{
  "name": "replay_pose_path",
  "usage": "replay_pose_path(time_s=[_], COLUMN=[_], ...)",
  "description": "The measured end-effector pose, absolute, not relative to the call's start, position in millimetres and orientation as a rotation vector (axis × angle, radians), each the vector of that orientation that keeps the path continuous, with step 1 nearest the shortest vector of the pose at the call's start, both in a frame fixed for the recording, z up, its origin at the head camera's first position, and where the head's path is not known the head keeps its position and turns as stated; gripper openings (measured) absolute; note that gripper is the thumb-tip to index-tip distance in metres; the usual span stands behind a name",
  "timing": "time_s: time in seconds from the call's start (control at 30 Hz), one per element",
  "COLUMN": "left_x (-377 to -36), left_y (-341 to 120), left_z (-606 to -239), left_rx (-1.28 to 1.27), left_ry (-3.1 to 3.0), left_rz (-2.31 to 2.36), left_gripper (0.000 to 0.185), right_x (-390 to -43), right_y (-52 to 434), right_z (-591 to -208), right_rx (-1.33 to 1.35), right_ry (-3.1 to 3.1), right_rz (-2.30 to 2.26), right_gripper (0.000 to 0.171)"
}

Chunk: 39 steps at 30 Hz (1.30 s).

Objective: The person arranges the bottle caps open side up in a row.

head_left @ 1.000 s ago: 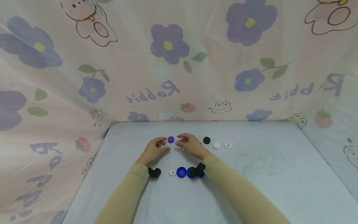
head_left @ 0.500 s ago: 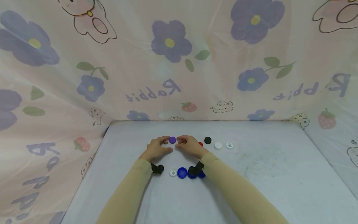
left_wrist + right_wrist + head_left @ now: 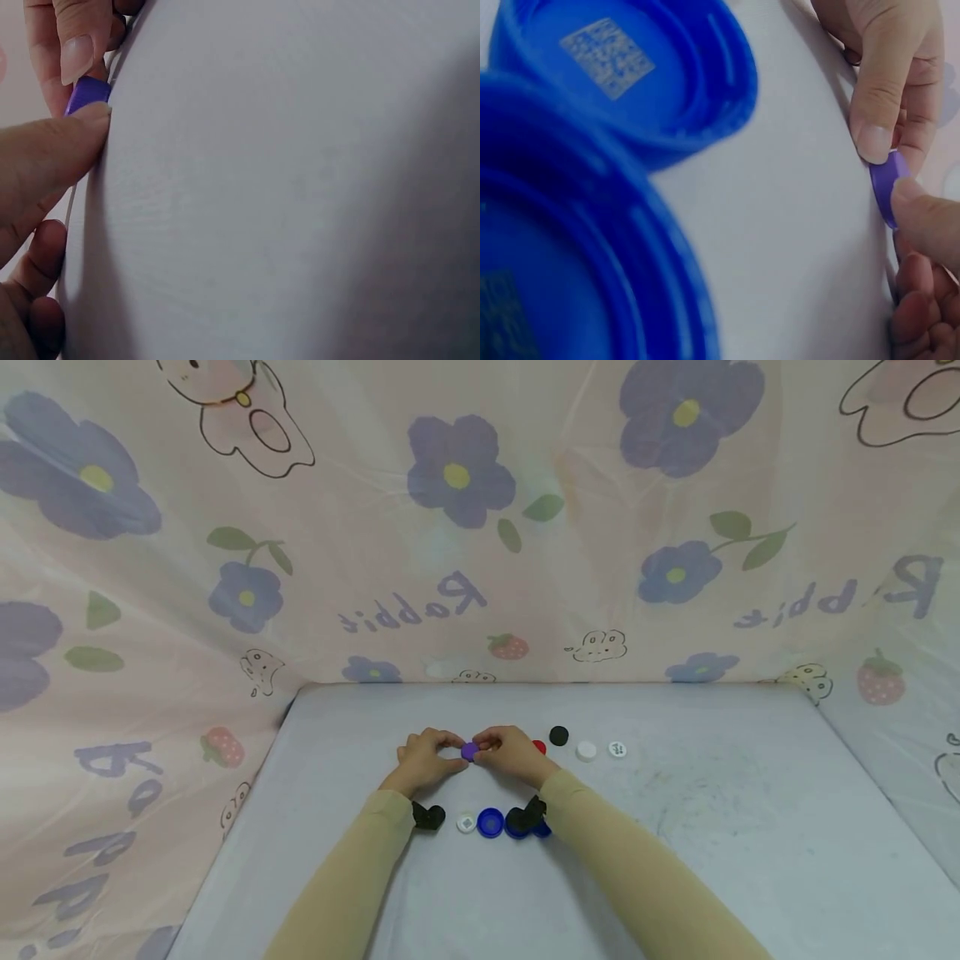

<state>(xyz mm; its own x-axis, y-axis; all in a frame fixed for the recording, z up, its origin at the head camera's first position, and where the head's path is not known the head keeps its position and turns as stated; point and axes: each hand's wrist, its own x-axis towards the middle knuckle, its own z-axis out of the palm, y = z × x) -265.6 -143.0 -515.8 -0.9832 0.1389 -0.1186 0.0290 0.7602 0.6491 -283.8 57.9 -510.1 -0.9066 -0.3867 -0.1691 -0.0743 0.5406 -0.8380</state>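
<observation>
A purple bottle cap [image 3: 469, 752] is pinched between my two hands, near the back of the table. From the left, my left hand [image 3: 426, 763] grips its edge with thumb and fingers. My right hand [image 3: 513, 754] pinches the opposite side. In the left wrist view, the left thumb presses the purple cap [image 3: 91, 90], and fingers of the other hand meet it from above. The right wrist view has the purple cap [image 3: 887, 186] tilted between both thumbs, its far side hidden by fingers.
Right of the hands lie a partly hidden red cap [image 3: 539, 747], a black cap [image 3: 558, 736], a white cap [image 3: 587, 751] and a white printed cap [image 3: 617, 749]. Nearer stand a small white cap [image 3: 466, 823] and several blue caps [image 3: 491, 823], some behind the right wrist camera [image 3: 527, 815].
My hands have closed in from either side and taken hold of the purple cap. It has shifted slightly toward me and to the right.
</observation>
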Motion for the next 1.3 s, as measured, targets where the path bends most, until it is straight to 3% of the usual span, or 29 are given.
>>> replay_pose_path(time_s=[0.37, 0.77, 1.3], left_x=[-260.3, -250.8, -239.8], left_y=[-142.6, -135.4, -117.5], left_z=[-512.1, -495.4, -489.5], left_rx=[0.15, 0.249, 0.334], left_ry=[2.744, 2.509, 2.529], left_rz=[1.113, 1.532, 1.542], left_gripper=[0.031, 0.027, 0.029], right_x=[-277.2, -264.9, -247.1], right_y=[63.6, 78.1, 98.4], right_z=[-500.9, -482.7, -479.9], right_rx=[-0.46, -0.518, -0.492], right_ry=[2.433, 2.437, 2.481], right_rz=[-1.286, -1.378, -1.415], right_gripper=[0.022, 0.022, 0.024])
